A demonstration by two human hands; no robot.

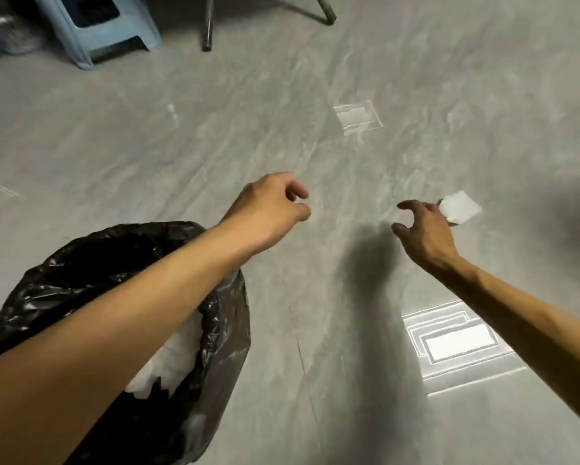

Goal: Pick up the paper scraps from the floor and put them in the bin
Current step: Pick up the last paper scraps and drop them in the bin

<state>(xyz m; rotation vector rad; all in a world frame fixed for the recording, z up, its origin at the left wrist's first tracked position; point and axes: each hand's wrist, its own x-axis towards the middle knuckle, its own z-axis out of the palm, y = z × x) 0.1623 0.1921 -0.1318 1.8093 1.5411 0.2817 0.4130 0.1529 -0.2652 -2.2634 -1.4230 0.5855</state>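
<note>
A white paper scrap (pixel 460 207) lies on the grey floor at the right. My right hand (pixel 426 231) hovers just left of it, fingers curled apart, holding nothing. My left hand (pixel 272 209) hangs over the floor near the middle, fingers loosely curled with nothing visible in them. The bin (pixel 224 317), lined with a black plastic bag, stands at the lower left under my left forearm. White crumpled paper (pixel 171 360) shows inside it.
A light blue plastic stool (pixel 97 25) stands at the top left beside a dark bag. Thin metal legs (pixel 208 25) reach down at the top centre. Bright ceiling-light reflections (pixel 456 344) mark the glossy floor.
</note>
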